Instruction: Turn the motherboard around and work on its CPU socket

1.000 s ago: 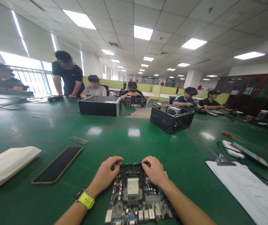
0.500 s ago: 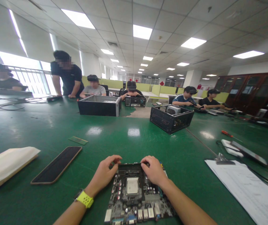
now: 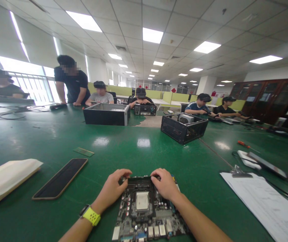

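A motherboard (image 3: 159, 212) lies flat in front of me, its ports facing my body and a silvery processor (image 3: 142, 201) in its socket. Along its far edge run dark memory slots (image 3: 141, 180). My left hand (image 3: 116, 184), below a yellow-green watch strap, curls its thumb and fingers at the slots' left end. At the right end my right hand (image 3: 164, 183) pinches the same edge, its forefinger bent over the top. The fingertips partly hide what they grip. A loose green memory module (image 3: 83, 152) rests on the table beyond my left hand.
On the left lie a phone (image 3: 60, 179) and a paper packet (image 3: 10, 179). A clipboard (image 3: 260, 198), a white device with cables (image 3: 249, 159) and a screwdriver (image 3: 243, 144) are on the right. Open computer cases (image 3: 180, 129) stand farther back, with several people around the table.
My left thumb and fingers have shifted slightly right, closer to the slots' end. My right hand and the motherboard stay nearly where they were.
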A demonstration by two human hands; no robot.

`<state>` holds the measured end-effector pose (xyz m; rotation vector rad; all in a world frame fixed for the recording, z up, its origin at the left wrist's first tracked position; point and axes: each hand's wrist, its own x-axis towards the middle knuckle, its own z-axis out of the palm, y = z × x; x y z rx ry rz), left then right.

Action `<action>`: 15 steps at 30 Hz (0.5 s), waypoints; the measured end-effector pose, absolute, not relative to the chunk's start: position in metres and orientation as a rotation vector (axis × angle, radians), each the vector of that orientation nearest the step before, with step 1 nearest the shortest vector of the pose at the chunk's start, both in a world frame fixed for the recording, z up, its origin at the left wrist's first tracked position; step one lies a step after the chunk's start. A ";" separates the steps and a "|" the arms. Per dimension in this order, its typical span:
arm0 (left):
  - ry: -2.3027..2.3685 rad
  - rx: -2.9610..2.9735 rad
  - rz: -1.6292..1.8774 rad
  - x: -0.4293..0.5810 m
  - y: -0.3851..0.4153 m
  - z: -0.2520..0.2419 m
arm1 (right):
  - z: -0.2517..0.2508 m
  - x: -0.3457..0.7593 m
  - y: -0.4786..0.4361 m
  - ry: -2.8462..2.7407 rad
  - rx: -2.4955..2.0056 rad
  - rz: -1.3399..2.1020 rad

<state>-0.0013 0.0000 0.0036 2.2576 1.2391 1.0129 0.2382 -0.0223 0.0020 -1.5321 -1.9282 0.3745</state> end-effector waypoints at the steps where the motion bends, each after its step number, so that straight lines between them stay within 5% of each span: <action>1: 1.241 2.255 1.010 -0.001 0.000 0.004 | 0.002 0.238 -0.022 -1.927 -1.531 0.373; 15: 1.243 2.259 1.025 0.000 -0.001 0.005 | 0.003 0.238 -0.023 -1.924 -1.540 0.383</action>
